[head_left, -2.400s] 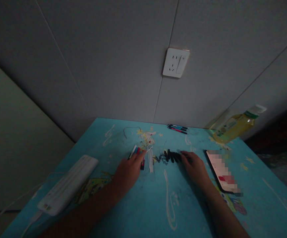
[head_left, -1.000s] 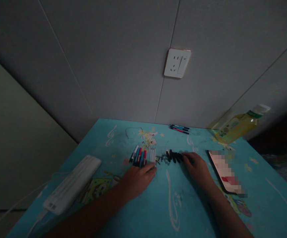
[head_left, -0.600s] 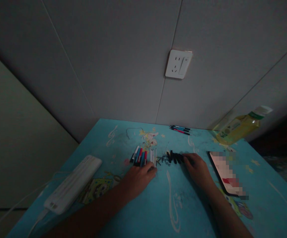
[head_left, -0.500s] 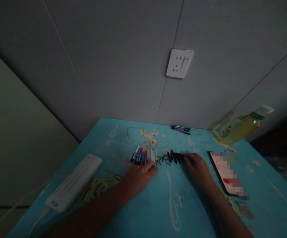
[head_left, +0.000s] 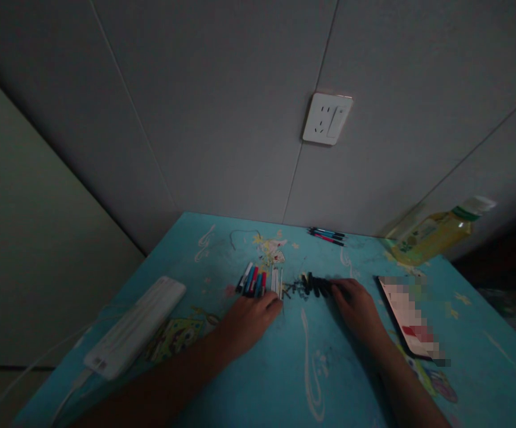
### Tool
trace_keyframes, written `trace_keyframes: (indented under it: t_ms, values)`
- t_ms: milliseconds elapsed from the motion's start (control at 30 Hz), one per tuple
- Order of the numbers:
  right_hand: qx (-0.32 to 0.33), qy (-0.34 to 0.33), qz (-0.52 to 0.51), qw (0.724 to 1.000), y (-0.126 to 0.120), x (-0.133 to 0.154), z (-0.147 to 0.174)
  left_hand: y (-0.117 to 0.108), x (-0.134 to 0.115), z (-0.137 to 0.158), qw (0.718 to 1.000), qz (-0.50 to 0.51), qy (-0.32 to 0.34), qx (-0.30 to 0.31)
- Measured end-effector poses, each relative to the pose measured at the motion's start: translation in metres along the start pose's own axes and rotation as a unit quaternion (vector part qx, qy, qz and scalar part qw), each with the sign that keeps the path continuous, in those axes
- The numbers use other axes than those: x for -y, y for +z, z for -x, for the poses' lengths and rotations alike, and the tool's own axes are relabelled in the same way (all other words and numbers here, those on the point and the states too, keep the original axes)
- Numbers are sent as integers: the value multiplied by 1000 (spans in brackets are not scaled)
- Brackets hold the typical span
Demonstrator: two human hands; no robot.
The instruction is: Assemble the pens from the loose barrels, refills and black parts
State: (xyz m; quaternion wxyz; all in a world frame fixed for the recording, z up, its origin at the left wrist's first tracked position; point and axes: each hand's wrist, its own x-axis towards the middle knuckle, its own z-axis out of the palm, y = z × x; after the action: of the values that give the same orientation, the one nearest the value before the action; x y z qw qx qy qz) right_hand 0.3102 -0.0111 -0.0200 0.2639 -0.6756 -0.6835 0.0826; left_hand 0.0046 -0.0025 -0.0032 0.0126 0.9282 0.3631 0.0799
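My left hand (head_left: 249, 321) rests on the table at the lower ends of a row of pen parts. Its thumb is apart from the fingers, whose tips are partly hidden. Just beyond it lie pen pieces with white, blue and red ends (head_left: 252, 280), and beside them several thin white sticks (head_left: 276, 280). My right hand (head_left: 354, 303) is closed at the right end of a row of short black pieces (head_left: 318, 285). Its fingertips touch that end; what they hold, if anything, is hidden. Small dark bits (head_left: 294, 289) lie between the two rows.
Several pens (head_left: 327, 235) lie by the wall. At right are a phone (head_left: 403, 315) and a tilted-looking bottle of yellow liquid (head_left: 434, 238). A white power strip (head_left: 135, 327) with a cable lies at left on the blue patterned table (head_left: 267, 386). A socket (head_left: 328, 119) is on the wall.
The camera view has shifted slightly. Both hands stay in nearly the same places beside the pen parts and the black pieces.
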Motion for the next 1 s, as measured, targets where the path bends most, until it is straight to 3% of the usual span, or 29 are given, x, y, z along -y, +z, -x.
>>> trace_keyframes:
  t_ms: [200, 667, 800, 900, 1000]
  values:
    - [-4, -4, 2, 1000, -1, 1, 0, -4, -3, 0, 997, 2, -69, -30]
    - [-4, -3, 2, 1000, 0, -2, -1, -4, -4, 1, 998, 21, -58, -25]
    - [-63, -11, 14, 998, -3, 10, 2, -6, -3, 3, 994, 69, -63, -61]
    - [-127, -57, 3, 990, -6, 38, 13, -4, -2, 4, 988, 128, -29, -77]
    - [-79, -179, -64, 979, -3, 71, 26, 4, -2, 5, 978, 188, 18, -85]
